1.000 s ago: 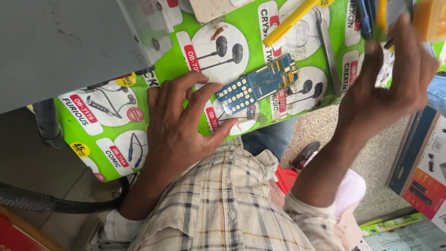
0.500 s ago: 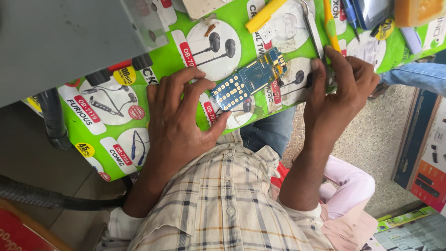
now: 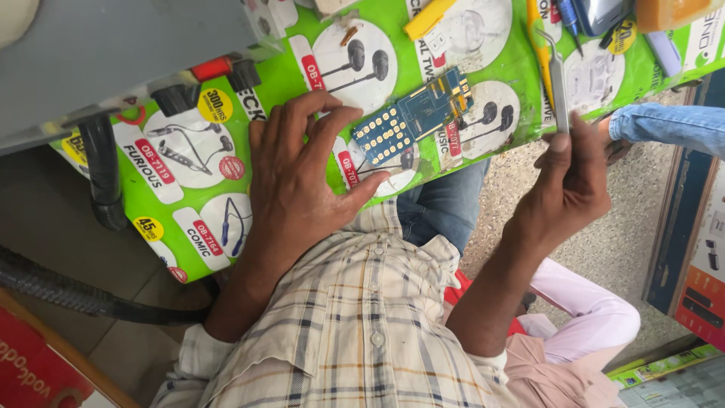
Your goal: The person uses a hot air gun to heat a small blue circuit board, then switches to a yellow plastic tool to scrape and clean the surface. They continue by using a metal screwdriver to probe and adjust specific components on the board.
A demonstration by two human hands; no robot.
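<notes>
The left hand point(image 3: 302, 181) lay flat on the green printed sheet point(image 3: 189, 181) covering the table, fingers spread, its fingertips just beside the near end of a blue circuit board point(image 3: 411, 117). The board rested on the sheet, tilted diagonally, its dotted contact pads toward the left hand. The right hand point(image 3: 570, 185) was raised at the table edge, fingers pinching the lower end of metal tweezers point(image 3: 557, 83). A yellow tool point(image 3: 427, 18) lay beyond the board. A black hose point(image 3: 102, 181) hung at the left.
</notes>
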